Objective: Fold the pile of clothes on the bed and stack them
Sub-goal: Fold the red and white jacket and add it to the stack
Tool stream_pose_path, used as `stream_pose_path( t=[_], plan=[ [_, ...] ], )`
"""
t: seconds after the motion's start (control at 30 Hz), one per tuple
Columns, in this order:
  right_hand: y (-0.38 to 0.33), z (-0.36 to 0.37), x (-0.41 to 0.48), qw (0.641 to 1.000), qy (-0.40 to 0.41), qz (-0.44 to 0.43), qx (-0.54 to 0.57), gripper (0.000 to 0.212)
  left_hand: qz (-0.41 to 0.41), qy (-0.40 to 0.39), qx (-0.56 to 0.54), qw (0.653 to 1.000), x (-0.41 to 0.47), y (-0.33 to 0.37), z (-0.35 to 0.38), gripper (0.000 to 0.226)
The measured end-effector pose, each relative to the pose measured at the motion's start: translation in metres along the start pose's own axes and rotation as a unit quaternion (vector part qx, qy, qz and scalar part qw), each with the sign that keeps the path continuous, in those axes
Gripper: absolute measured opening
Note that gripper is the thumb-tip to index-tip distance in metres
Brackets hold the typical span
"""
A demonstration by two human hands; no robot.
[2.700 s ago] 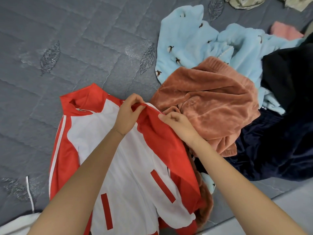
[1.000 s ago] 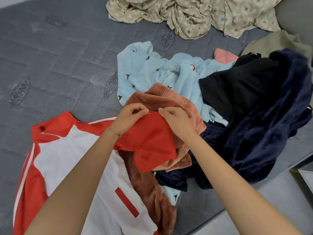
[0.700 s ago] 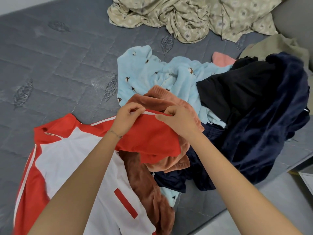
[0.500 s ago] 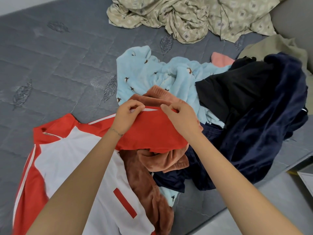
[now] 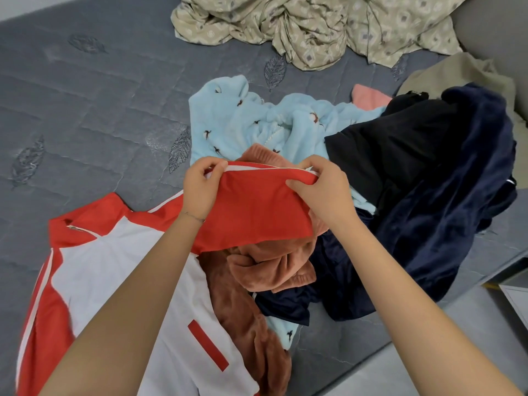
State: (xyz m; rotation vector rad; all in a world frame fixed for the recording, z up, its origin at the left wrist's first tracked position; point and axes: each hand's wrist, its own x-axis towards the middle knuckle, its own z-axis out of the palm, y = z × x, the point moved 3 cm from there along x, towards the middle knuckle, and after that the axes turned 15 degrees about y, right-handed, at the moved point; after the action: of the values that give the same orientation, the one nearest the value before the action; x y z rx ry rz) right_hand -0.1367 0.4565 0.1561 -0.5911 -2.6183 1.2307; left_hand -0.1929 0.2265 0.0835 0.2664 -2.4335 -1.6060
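A red and white jacket (image 5: 120, 270) lies spread on the grey bed at the lower left. Its red sleeve (image 5: 257, 207) is lifted and stretched between my hands. My left hand (image 5: 201, 187) pinches the sleeve's upper edge on the left, and my right hand (image 5: 323, 190) pinches the same edge further right. Under the sleeve lies a rust-brown fleece garment (image 5: 257, 284). Behind it the pile holds a light blue fleece (image 5: 243, 121), a black garment (image 5: 400, 144) and a dark navy garment (image 5: 445, 224).
A crumpled beige patterned sheet (image 5: 314, 24) lies at the far end of the grey quilted mattress (image 5: 85, 110). A pink piece (image 5: 368, 95) and an olive cloth (image 5: 457, 72) sit behind the pile. The bed edge and grey floor (image 5: 428, 352) run along the lower right.
My hands have slid apart along the red sleeve's edge, the right hand moving right, so the sleeve is now stretched wider and flatter over the brown fleece.
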Motion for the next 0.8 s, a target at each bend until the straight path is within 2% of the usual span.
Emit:
stream_pose_path(
  t=[0.27,0.37,0.63,0.8],
  plan=[
    [0.039,-0.013,0.018,0.999,0.007,0.024,-0.038,0.042,0.0,-0.007,0.023,1.0,0.004,-0.006,0.013,0.013],
    [0.053,-0.022,0.022,0.998,-0.008,0.014,-0.065,0.031,-0.011,-0.015,0.018,1.0,0.002,-0.01,0.022,0.011],
    [0.062,-0.047,0.034,0.994,-0.101,0.03,0.037,0.017,-0.027,-0.008,0.008,1.0,0.001,-0.013,0.036,0.012],
    [0.087,-0.04,0.046,0.995,-0.081,0.039,0.032,0.019,-0.038,0.022,0.011,0.999,0.002,-0.022,0.041,0.012]
  ],
)
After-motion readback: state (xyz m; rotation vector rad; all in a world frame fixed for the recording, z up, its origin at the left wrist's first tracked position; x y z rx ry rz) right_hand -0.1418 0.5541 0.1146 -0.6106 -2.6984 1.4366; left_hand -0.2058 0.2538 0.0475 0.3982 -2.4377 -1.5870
